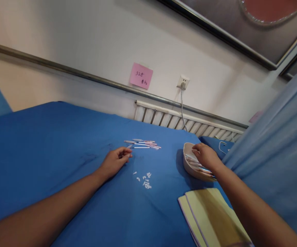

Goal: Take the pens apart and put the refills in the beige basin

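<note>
My left hand (116, 160) rests on the blue cloth (48, 151), fingers curled, thumb and fingertips pinched by the end of a thin pen-like stick. Several such pink-and-white sticks (143, 144) lie in a small pile just beyond it. My right hand (204, 155) reaches into a shallow beige tray (188, 165) that holds more sticks, its fingers bent down onto them. Several small white caps or bits (144, 178) lie scattered on the cloth between my hands.
Yellowish notebooks (210, 216) lie at the near right. A white radiator (179, 120) runs along the wall behind the table, with a wall socket and cable (183, 83) and a pink note (141, 75) above. A light blue curtain (279, 154) hangs at right.
</note>
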Tool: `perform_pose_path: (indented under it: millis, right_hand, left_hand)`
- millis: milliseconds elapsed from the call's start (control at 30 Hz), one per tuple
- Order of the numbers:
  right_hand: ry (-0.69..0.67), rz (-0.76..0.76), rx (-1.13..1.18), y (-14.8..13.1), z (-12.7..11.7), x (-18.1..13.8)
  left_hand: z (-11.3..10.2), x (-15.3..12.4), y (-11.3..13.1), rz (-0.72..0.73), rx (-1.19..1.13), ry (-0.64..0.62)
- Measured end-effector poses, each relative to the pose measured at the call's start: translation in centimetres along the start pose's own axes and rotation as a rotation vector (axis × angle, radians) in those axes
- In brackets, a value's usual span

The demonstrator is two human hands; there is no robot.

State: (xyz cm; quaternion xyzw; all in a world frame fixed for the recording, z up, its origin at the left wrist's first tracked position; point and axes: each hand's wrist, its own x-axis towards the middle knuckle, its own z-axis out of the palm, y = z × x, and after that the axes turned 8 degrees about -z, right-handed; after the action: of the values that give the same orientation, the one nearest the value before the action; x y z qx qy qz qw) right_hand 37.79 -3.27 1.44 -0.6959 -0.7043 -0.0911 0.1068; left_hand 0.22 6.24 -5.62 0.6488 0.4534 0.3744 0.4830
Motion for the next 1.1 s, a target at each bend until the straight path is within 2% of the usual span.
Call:
perform_pose_path:
  millis: [67, 133, 200, 267, 367, 500, 633, 733, 1000, 1100]
  right_hand:
    - [0.202, -0.057, 0.167, -3.4, -0.3, 0.4]
    - [0.33, -0.11, 0.385, -7.4, 0.1, 0.9]
    - [0.324, -0.149, 0.567, -11.3, 1.5, 1.6]
    - [0.253, -0.151, 0.661, -14.4, 3.6, 2.6]
    - [0.12, -0.125, 0.607, -17.0, 6.9, 4.5]
    - [0.0, -0.227, 0.353, -18.0, 9.3, 6.7]
    - [-0.095, -0.304, 0.13, -18.6, 9.8, 7.8]
    - [-0.122, -0.329, 0.083, -19.0, 9.6, 7.9]
    - [-0.156, -0.363, 0.011, -18.5, 8.3, 5.9]
    - [-0.123, -0.304, 0.082, -17.9, 8.7, 4.2]
  left_hand:
    - [-0.4, 0.4, -0.3, 0.029, -0.007, 0.169]
    - [-1.0, 0.9, -0.8, 0.044, -0.025, 0.269]
    - [-1.6, 1.4, -1.4, 0.057, -0.015, 0.326]
    - [-2.1, 1.8, -1.8, 0.066, 0.022, 0.341]
    - [-2.2, 1.8, -2.0, 0.07, 0.136, 0.295]
    - [-1.8, 1.3, -1.8, 0.075, 0.433, 0.217]
    - [-1.6, 0.8, -1.7, 0.121, 0.663, 0.187]
    - [-1.6, 0.6, -1.6, 0.107, 0.785, 0.158]
    - [-1.3, 0.0, -0.9, 0.134, 0.827, 0.115]
    - [-1.1, -0.3, -0.6, 0.139, 0.816, 0.097]
